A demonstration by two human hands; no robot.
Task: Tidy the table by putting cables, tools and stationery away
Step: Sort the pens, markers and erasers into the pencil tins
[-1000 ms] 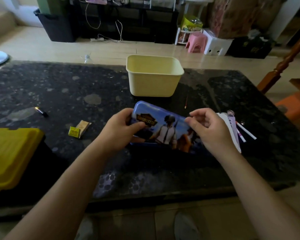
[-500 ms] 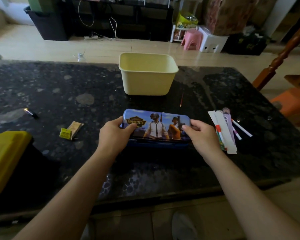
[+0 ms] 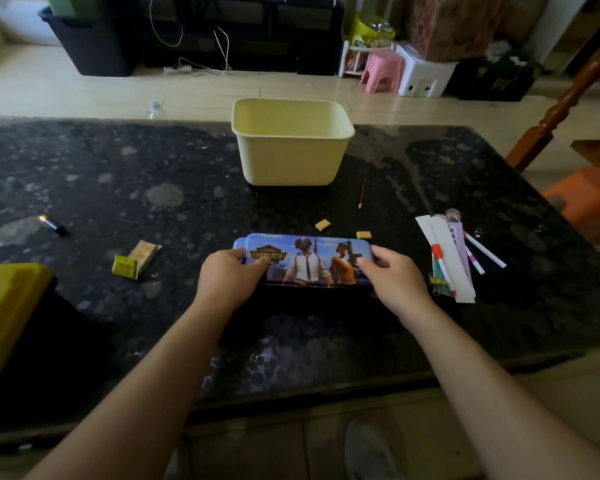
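Observation:
A blue pencil case (image 3: pixel 309 259) with printed game figures lies flat near the front middle of the dark stone table (image 3: pixel 118 174). My left hand (image 3: pixel 227 277) grips its left end and my right hand (image 3: pixel 394 277) grips its right end. Two small tan erasers (image 3: pixel 323 224) (image 3: pixel 363 234) lie just behind the case. A thin red pencil (image 3: pixel 361 194) lies further back. To the right sits a pile of pens, markers and paper strips (image 3: pixel 451 254).
A pale yellow tub (image 3: pixel 291 161) stands behind the case. A yellow-lidded black box (image 3: pixel 4 317) sits at the front left. A small battery (image 3: pixel 51 224) and a yellow wrapper (image 3: pixel 136 259) lie on the left. A wooden post and an orange stool (image 3: pixel 589 199) stand at the right.
The case went from tilted up in both hands to lying flat on the table. Two tan erasers now show behind it.

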